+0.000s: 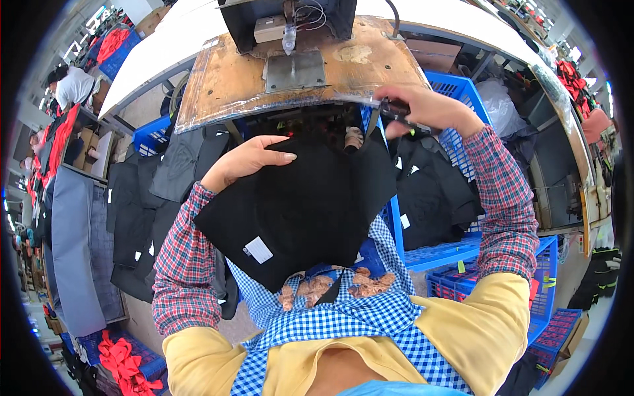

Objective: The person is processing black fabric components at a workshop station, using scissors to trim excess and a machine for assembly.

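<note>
A black fabric piece [297, 211] with a white label [257, 249] spreads above my lap, over a blue checked apron [277, 333]. My left hand [254, 158] grips its upper left part, thumb on top. My right hand [416, 109] is closed on black-handled scissors [393, 111] at the front right edge of the wooden bench top [218, 79], with their metal end pointing left along that edge. The fabric's narrow upper right corner reaches up just below them. Behind stands a machine [288, 33] above a metal plate [295, 69].
Blue crates [449, 251] stand at the right, one holding black pieces [429, 191]. More dark pieces [135, 218] lie at the left beside a grey board [72, 244]. Red fabric [125, 363] is at lower left. A person in white [71, 86] works at upper left.
</note>
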`<state>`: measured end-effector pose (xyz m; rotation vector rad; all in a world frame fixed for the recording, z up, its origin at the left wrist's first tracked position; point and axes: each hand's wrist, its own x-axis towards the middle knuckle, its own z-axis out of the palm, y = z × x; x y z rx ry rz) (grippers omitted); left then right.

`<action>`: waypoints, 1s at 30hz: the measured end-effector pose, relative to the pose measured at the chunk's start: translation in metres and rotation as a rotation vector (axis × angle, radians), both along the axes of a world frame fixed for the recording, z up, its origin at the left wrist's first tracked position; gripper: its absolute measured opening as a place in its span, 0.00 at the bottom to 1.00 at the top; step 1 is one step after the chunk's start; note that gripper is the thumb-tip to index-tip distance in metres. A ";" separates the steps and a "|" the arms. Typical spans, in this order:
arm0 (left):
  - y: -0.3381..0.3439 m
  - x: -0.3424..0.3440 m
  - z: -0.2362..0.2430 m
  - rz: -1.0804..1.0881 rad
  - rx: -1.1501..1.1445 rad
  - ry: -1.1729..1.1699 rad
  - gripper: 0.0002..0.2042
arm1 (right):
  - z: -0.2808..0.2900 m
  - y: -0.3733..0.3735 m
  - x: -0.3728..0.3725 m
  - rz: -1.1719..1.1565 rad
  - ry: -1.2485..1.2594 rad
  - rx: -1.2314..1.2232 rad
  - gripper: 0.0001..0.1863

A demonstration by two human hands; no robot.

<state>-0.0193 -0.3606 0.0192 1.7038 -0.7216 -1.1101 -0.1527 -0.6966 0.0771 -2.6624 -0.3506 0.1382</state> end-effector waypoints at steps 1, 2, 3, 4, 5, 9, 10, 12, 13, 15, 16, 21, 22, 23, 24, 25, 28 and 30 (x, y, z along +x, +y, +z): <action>0.002 0.001 -0.001 -0.025 -0.009 0.008 0.17 | 0.015 0.018 -0.004 -0.001 0.111 -0.082 0.37; 0.001 0.001 0.000 -0.059 -0.018 0.014 0.17 | 0.017 0.023 -0.006 -0.002 0.112 -0.080 0.37; 0.000 0.000 0.000 -0.060 -0.016 0.014 0.17 | 0.019 0.027 -0.007 0.030 0.089 -0.106 0.38; 0.000 -0.001 0.001 -0.059 -0.012 -0.011 0.17 | 0.020 0.030 -0.008 0.063 0.066 -0.132 0.39; -0.001 -0.002 0.001 -0.059 -0.009 -0.036 0.17 | 0.022 0.032 -0.008 0.064 0.066 -0.131 0.39; -0.003 -0.005 0.004 -0.035 0.033 -0.095 0.16 | 0.024 0.034 -0.005 0.152 -0.015 -0.162 0.40; -0.003 -0.005 0.004 -0.044 0.017 -0.061 0.16 | 0.023 0.035 -0.005 0.184 -0.064 -0.164 0.40; 0.000 -0.005 0.002 -0.049 0.001 -0.025 0.16 | 0.029 0.039 -0.008 0.142 -0.047 -0.137 0.40; 0.002 -0.005 0.002 -0.045 -0.014 0.010 0.16 | 0.031 0.040 -0.009 0.098 -0.030 -0.110 0.40; 0.002 -0.004 0.002 -0.046 -0.033 0.045 0.16 | 0.034 0.039 -0.008 0.085 -0.025 -0.122 0.40; 0.002 -0.004 0.003 -0.049 -0.023 0.038 0.16 | 0.035 0.038 -0.008 0.073 -0.019 -0.132 0.39; -0.001 -0.004 0.007 -0.049 0.035 -0.044 0.18 | 0.033 0.044 -0.008 0.152 -0.055 -0.157 0.37; -0.001 -0.001 0.001 -0.028 0.053 -0.063 0.20 | 0.035 0.047 -0.008 0.147 -0.043 -0.146 0.37; -0.002 0.000 0.000 -0.010 0.070 -0.083 0.21 | 0.036 0.047 -0.008 0.148 -0.042 -0.147 0.37; -0.002 0.001 -0.001 -0.010 0.069 -0.082 0.21 | 0.037 0.048 -0.008 0.142 -0.038 -0.161 0.37; -0.001 0.002 -0.001 -0.027 0.060 -0.057 0.23 | 0.039 0.048 -0.008 0.136 -0.033 -0.176 0.36; 0.000 0.005 -0.006 -0.042 0.051 -0.036 0.26 | 0.044 0.051 -0.010 0.140 -0.035 -0.234 0.37; 0.000 0.005 -0.007 -0.040 0.052 -0.042 0.26 | 0.044 0.051 -0.011 0.132 -0.042 -0.248 0.37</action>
